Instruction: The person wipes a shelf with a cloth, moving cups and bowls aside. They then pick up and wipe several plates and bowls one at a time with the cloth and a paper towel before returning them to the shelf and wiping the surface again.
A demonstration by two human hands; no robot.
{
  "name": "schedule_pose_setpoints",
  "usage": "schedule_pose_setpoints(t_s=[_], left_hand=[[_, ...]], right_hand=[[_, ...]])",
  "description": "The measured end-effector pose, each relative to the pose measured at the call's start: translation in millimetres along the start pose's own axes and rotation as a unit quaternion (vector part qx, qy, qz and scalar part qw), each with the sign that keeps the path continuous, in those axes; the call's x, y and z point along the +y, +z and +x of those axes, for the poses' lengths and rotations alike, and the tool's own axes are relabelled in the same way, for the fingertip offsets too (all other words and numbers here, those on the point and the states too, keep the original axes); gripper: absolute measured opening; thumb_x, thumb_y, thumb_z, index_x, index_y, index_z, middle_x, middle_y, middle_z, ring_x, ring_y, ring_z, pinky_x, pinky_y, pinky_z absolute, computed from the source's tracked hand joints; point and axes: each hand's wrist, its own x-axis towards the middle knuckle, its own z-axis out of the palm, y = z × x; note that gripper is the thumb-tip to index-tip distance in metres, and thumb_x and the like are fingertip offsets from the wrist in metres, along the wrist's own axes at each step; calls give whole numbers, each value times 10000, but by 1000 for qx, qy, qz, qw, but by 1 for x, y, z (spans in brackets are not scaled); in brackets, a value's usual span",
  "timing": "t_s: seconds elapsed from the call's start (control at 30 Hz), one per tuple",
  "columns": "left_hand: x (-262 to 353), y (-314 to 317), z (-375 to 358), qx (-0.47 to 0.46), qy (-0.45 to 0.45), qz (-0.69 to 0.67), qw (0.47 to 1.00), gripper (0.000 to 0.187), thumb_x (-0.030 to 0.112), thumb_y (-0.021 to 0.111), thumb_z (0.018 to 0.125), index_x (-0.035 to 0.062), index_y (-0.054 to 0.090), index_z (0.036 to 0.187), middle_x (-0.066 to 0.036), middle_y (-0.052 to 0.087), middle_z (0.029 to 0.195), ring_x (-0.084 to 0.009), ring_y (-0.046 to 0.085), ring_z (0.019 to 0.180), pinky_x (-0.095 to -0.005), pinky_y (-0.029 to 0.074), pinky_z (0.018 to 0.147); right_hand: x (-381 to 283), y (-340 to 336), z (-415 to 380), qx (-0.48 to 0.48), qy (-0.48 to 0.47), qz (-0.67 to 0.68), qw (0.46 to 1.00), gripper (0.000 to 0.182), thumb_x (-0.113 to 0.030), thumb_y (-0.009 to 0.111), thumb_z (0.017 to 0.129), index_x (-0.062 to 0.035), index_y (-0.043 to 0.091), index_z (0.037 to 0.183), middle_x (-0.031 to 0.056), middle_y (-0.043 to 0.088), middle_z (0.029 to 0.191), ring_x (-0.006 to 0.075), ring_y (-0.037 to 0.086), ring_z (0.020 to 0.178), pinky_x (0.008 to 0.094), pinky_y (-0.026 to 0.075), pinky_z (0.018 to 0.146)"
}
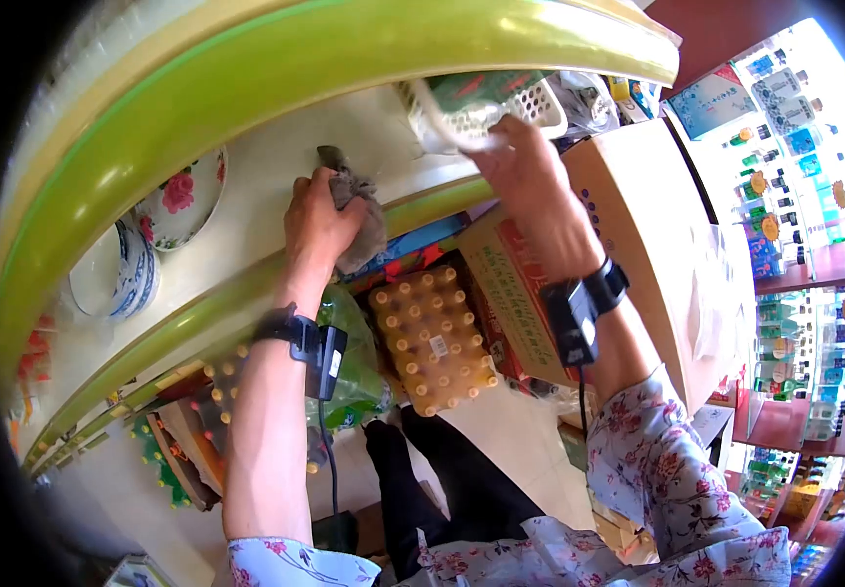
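Observation:
My left hand (320,220) is closed around a crumpled grey cloth (364,230), pressed near the front edge of the white shelf (276,127). Further right, my right hand (525,161) is blurred by motion at the near side of a white perforated plastic basket (543,106). Its fingers are closed on a curved white edge, which looks like the basket's rim or handle. Something dark green and red (481,88) lies in the basket, partly hidden by the yellow-green curved rail above.
A floral plate (183,201) and a blue-and-white bowl (139,269) stand on the shelf at left. Below are a shrink-wrapped bottle pack (432,342) and a green plastic bag (349,342). A large cardboard box (638,225) is at right, before shelves of bottles (804,176).

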Motion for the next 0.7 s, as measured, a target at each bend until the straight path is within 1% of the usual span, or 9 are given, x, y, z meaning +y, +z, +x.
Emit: schedule_pose_setpoints(t_s=[0.03,0.07,0.17,0.27,0.4,0.47,0.53,0.6,0.7], left_hand=[[-3,2,0,3,9,2,1000,576,302,696,757,4,548,1226,-241,586,1122,-397,576,1039,-453,466,903],[-6,3,1,7,18,4,1000,582,302,697,756,3,547,1233,-243,590,1133,-395,577,1047,-450,464,910],[-21,6,3,51,53,-40,996,468,246,701,735,46,584,1141,-238,615,1055,-421,597,993,-446,495,862],[-29,-5,-5,78,-8,-187,979,507,223,718,722,24,575,1166,-252,621,1099,-394,611,1009,-402,491,882],[-35,-41,-45,66,-136,-404,902,424,112,655,817,-11,560,1212,-140,601,1228,-259,561,1120,-376,427,973],[-45,-52,-76,76,-107,-420,898,472,74,627,842,-12,499,1288,-126,536,1303,-232,513,1162,-379,408,998],[-36,-73,-107,7,-162,-463,872,540,83,638,831,-17,449,1327,-144,533,1285,-225,530,1116,-361,429,971],[-14,-87,-143,90,-242,-478,840,436,72,595,845,18,530,1273,-95,600,1204,-241,566,1085,-360,445,957],[-12,-108,-189,60,-308,-524,792,472,96,636,819,-10,514,1262,-111,588,1188,-219,581,1034,-356,475,912]], right_hand=[[-4,7,-15,-13,-70,-101,992,210,-158,553,908,-1,550,1049,110,592,975,205,586,874,315,502,716],[-5,14,-36,81,10,-18,996,194,-159,555,897,-14,567,1026,89,585,965,187,577,843,300,479,674],[-4,6,-71,90,26,-65,993,266,-132,554,853,25,558,1067,95,609,960,160,582,795,291,468,640],[20,-18,-90,47,7,4,999,317,-86,533,851,71,522,1125,117,619,994,198,615,861,327,533,726],[17,-23,-148,35,24,14,999,346,-21,528,843,57,507,1179,127,627,1042,231,634,954,366,554,835],[14,-25,-178,28,41,40,998,362,-3,527,823,51,512,1181,125,630,1054,229,639,941,360,557,823],[19,-34,-201,30,55,30,998,399,16,520,799,42,511,1197,123,634,1072,211,639,947,348,547,845],[19,-40,-227,30,58,29,997,469,21,514,796,20,475,1263,118,629,1106,206,639,960,342,551,830],[10,-49,-265,52,35,5,998,548,27,506,790,-12,429,1331,111,617,1150,208,643,965,343,558,824]])
